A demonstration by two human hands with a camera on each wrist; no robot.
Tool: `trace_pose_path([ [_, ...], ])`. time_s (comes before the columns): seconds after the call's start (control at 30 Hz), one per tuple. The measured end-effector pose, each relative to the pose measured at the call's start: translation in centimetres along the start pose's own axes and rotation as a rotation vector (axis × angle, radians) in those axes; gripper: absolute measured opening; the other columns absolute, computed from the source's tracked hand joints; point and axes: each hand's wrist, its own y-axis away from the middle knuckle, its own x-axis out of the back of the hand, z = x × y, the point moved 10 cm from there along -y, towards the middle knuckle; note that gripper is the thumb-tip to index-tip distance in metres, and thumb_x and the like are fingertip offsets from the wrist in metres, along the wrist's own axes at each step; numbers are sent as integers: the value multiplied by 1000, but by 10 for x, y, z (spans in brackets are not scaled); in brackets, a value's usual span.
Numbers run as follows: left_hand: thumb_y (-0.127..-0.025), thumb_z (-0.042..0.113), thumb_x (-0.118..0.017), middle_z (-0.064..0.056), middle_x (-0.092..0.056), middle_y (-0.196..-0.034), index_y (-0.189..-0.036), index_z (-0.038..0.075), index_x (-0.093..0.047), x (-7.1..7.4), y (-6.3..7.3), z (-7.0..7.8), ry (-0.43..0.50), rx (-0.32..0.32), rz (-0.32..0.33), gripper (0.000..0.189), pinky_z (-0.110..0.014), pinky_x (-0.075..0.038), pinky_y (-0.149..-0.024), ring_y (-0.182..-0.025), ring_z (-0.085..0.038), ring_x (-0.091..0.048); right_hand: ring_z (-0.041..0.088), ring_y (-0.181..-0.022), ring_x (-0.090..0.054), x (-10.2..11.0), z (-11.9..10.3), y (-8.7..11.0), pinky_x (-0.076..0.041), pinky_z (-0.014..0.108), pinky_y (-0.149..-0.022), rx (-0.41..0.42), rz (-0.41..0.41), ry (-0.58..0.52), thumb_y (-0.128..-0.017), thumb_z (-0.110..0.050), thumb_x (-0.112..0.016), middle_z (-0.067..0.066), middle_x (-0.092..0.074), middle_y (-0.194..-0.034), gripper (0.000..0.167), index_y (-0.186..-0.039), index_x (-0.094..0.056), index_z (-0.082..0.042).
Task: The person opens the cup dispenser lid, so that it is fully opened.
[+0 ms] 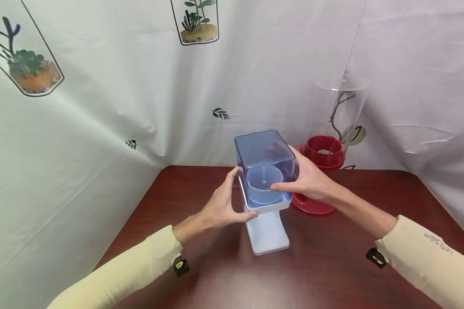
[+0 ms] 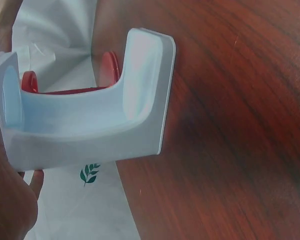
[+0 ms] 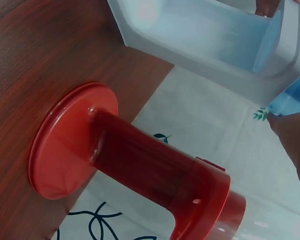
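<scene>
A boxy, see-through blue container [image 1: 263, 146] sits on the top tray of a white dispenser stand [image 1: 268, 236], with a round cup-like part visible inside. My left hand [image 1: 222, 206] grips the left side of the tray, thumb along its front edge and fingers behind. From the right, my right hand [image 1: 311, 178] holds the blue container, its thumb across the front and its other fingers partly hidden behind it. Seen by the left wrist camera, the white stand [image 2: 85, 147] is a C-shaped piece with a flat foot near the tabletop.
Just behind and right of the white stand, a red dispenser stand [image 1: 313, 207] bears a tall clear cylinder [image 1: 332, 111]. Both are on the dark red wooden table [image 1: 352, 266]. A pale cloth [image 1: 112, 98] with plant prints hangs behind and at the sides.
</scene>
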Motion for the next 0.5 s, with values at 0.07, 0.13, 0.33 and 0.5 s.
trace_pose_path([
  [0.07, -70, 39, -94, -12, -50, -150, -161, 6, -25, -1, -1, -1, -4, -5, -12, 119, -50, -48, -112, -132, -25, -55, 32, -129, -57, 2, 1, 2, -59, 45, -96, -5, 8, 4, -80, -14, -88, 7, -53, -149, 98, -162, -35, -19],
  [0.13, -71, 38, -94, -11, -51, -149, -162, 6, -24, -2, -2, -1, 6, -13, -31, 119, -50, -49, -111, -131, -24, -56, 33, -127, -59, 4, 2, 5, -60, 42, -94, -12, 13, 1, -81, -14, -88, 9, -55, -146, 96, -161, -36, -18],
  [0.33, -70, 34, -95, -10, -53, -146, -162, 8, -23, -5, -5, 0, 47, -52, -68, 121, -50, -52, -108, -125, -23, -61, 34, -123, -60, 6, 2, 10, -61, 38, -92, -16, 25, -23, -82, -12, -87, 12, -58, -140, 93, -160, -37, -16],
  [0.5, -70, 31, -96, -8, -51, -148, -164, 10, -20, -5, -7, 2, 71, -70, -90, 123, -51, -49, -111, -127, -21, -59, 34, -121, -62, 7, 4, 11, -61, 39, -91, -18, 35, -15, -81, -13, -87, 11, -59, -139, 92, -159, -38, -16],
])
